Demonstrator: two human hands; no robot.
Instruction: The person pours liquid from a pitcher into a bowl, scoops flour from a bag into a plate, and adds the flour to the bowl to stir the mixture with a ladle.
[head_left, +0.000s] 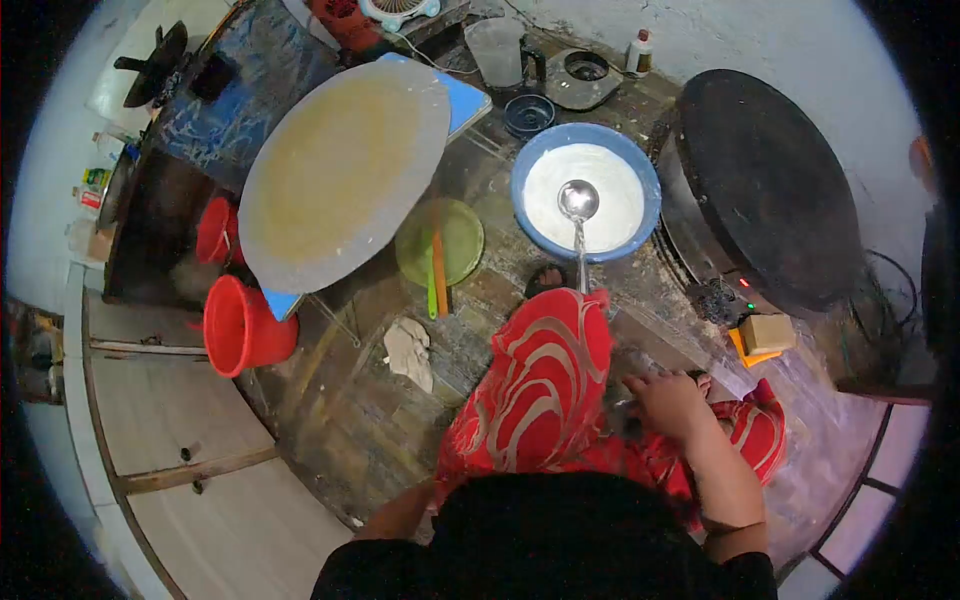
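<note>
Because the blue bowl point(518, 205) in the upper centre of the frame looks well filled with a white mix point(545, 205), you can expect it to feel heavy and to slop if tipped; take it by the rim on opposite sides and keep it level. The metal ladle point(579, 202) looks stiff and fairly light, though a full scoop would weigh down its head and a wet handle could slip in your fingers. Grip it by the upper part of the handle, at the end nearest you, clear of the mix. Its head sits in the bowl, and its handle crosses the near rim toward your red patterned clothing point(552, 375); you can't tell from here whether the two touch.

Your right hand point(668, 405) lies right of centre in the lower half of the frame, fingers loosely spread beside your clothing, with nothing visible in its grasp. Of your left arm, only the forearm point(400, 512) shows at lower left; the hand is hidden, so you can't tell what it holds, or whether it is open. The bowl and ladle are above your right hand in the frame and a little to its left, apart from it. The black round griddle point(770, 190) stands just beside the bowl, at upper right.
</note>
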